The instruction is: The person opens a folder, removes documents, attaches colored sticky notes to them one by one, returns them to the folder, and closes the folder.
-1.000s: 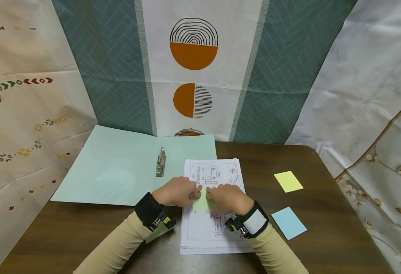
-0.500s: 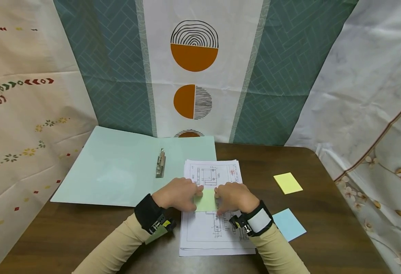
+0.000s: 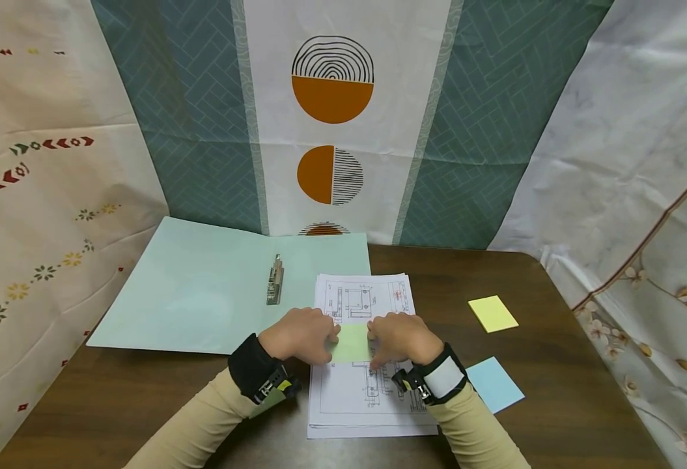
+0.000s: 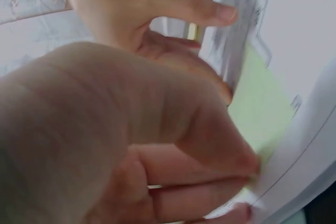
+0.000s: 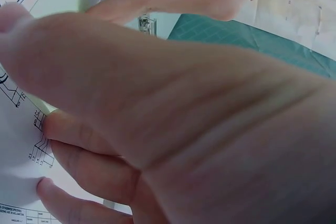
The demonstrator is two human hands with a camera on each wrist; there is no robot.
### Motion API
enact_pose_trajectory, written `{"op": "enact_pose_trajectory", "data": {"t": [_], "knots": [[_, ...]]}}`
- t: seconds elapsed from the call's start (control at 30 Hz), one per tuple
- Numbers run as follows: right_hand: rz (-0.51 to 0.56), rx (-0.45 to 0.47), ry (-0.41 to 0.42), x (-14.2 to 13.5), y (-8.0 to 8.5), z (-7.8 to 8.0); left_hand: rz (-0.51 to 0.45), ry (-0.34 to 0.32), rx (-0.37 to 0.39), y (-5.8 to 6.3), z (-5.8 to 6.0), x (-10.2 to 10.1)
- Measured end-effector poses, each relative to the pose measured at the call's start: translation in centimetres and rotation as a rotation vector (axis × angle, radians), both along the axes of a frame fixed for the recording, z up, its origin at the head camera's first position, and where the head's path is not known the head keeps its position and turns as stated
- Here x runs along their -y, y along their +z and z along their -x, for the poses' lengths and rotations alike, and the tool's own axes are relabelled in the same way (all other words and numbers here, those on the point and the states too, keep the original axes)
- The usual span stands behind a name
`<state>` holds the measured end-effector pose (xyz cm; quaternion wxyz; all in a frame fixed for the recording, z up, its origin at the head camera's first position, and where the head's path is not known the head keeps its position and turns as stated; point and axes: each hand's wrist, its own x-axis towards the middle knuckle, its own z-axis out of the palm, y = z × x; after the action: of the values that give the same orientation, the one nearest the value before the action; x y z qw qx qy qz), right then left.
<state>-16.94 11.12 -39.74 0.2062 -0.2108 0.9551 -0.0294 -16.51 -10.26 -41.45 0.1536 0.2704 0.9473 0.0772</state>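
Observation:
A pale green sticky note lies flat across the middle of a stack of printed drawing sheets. My left hand rests over the note's left edge, thumb and fingertips touching down there. At its right edge my right hand presses down, with thumb and index finger apart. In the left wrist view, fingers of both hands border the green strip. Loosely bent fingers of the right hand lie against the printed sheet in the right wrist view. Part of the note's edges is hidden under the fingers.
A pale mint folder lies spread at the back left, with a metal clip on it. Yellow and blue sticky notes lie at the right. Another green piece shows under the left wrist.
My right hand has slid to the right over the green note, uncovering more of it. My left hand has shifted slightly left. The sheets have stayed in place.

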Motion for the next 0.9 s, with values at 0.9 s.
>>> {"op": "enact_pose_trajectory", "data": {"t": [0.9], "knots": [[-0.004, -0.033, 0.019, 0.3, -0.1, 0.1, -0.128, -0.148, -0.139, -0.4, 0.7, -0.2]]}}
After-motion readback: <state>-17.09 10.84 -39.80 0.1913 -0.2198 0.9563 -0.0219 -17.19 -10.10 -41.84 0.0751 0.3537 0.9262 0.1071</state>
